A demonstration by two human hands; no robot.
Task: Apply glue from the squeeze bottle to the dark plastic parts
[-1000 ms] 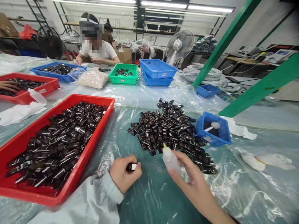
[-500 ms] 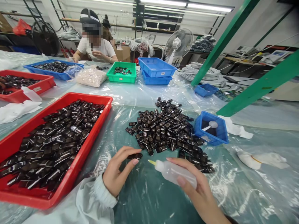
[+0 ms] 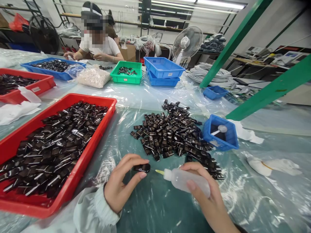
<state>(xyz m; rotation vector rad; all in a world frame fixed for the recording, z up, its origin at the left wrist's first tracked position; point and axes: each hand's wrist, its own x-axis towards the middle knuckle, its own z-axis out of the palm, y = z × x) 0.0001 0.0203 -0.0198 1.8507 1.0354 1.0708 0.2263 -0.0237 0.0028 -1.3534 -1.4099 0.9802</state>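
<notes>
piece (image 3: 142, 168), black, one: on the near side of the pile (image 3: 167, 132), apparently raised off the desk (image 3: 145, 210); pinched between thumb and fingers of the left hand (image 3: 123, 184).

bottle (image 3: 188, 180), translucent, one: also on the near side of the pile; right hand (image 3: 207, 191) wrapped about its body, yellow tip (image 3: 159, 171) and fine needle aimed at the piece's end. contact: cannot tell.

pile: many similar pieces, loose on the desk.

near red tray (image 3: 26, 207): left of the pile; a great many similar pieces, heaped.

blue bin (image 3: 225, 146): at the pile's right side; scoop (image 3: 221, 128) inside.

progress, as judged: one piece in hand, seemingly unfinished. work looks mid-run, both lots being large. which lot is done and which is left cannot be told; both look alike at this size.
</notes>
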